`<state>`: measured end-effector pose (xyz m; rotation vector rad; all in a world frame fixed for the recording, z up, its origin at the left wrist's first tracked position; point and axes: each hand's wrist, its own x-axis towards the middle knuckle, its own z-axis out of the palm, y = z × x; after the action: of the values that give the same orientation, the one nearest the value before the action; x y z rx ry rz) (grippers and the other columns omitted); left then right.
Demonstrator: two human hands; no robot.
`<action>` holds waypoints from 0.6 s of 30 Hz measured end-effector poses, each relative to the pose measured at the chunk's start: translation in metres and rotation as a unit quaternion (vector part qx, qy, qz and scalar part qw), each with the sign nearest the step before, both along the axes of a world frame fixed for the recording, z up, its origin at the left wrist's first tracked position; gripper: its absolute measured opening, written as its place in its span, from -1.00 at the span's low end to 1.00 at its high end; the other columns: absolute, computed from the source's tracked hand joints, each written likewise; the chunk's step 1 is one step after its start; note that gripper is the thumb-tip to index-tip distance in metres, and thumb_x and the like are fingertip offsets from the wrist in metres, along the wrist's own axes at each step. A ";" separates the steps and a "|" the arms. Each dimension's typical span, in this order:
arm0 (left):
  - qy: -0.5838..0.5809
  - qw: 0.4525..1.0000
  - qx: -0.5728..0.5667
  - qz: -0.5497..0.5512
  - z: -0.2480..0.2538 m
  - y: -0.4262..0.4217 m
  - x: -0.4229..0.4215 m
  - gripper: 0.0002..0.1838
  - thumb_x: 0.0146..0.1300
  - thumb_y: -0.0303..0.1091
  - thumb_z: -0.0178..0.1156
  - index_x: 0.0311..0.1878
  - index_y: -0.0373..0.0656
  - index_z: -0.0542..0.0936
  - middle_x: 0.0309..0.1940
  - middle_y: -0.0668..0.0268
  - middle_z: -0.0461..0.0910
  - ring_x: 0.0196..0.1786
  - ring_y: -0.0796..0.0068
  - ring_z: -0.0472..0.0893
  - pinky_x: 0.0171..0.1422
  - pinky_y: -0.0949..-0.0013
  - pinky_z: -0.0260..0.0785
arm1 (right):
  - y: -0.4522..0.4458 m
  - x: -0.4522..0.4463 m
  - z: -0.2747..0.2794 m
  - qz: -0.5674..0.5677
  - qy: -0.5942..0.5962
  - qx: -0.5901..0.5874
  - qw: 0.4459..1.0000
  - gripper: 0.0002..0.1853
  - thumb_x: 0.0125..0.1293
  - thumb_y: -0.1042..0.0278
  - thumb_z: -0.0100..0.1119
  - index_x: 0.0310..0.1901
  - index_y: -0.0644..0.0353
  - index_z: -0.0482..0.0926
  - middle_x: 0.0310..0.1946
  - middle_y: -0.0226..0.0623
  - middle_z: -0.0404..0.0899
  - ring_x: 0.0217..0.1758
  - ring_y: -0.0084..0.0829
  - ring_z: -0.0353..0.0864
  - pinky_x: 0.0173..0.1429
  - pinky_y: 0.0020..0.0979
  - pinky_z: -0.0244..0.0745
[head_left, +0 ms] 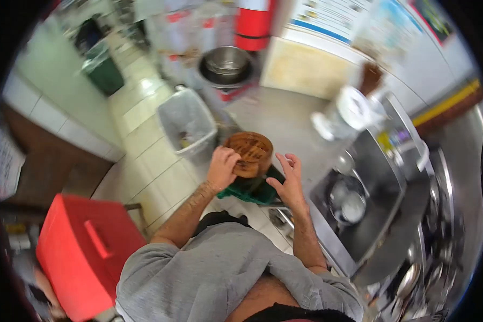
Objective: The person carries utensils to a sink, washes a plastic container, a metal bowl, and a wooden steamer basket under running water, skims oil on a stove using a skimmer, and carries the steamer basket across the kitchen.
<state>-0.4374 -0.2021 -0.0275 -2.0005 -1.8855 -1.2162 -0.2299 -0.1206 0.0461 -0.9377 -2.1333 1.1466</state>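
A round brown bamboo steamer basket [252,146] is tilted in front of me, its slatted side showing. My left hand [223,168] is closed on its left rim. My right hand [290,181] is just right of the basket, thumb and fingers apart, with a small gap to it. Below the basket is a dark green bin [244,195], partly hidden by the basket and my hands.
A grey bin [187,121] with a liner stands beyond my left hand. At right, a steel sink [378,212] holds pans [348,199]. A white container [350,111] stands on the steel counter [284,115]. A red box [91,247] is at lower left.
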 end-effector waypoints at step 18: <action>-0.141 0.950 -0.228 0.160 -0.001 -0.163 -0.331 -0.32 -0.23 -0.49 0.32 0.06 -0.13 0.28 0.04 0.10 0.26 0.13 0.08 0.27 0.21 0.25 0.18 | -0.031 -0.440 -0.080 0.463 -0.156 -0.123 0.864 -0.46 -0.22 0.22 0.41 -0.20 0.32 0.43 -0.36 -0.28 0.50 -0.24 -0.45 0.44 -0.13 -0.44 0.33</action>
<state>-0.7688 -0.3653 -0.0281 -1.6560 -2.7141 -1.0958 -0.6699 -0.1521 -0.0336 -0.1134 -2.8648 1.8361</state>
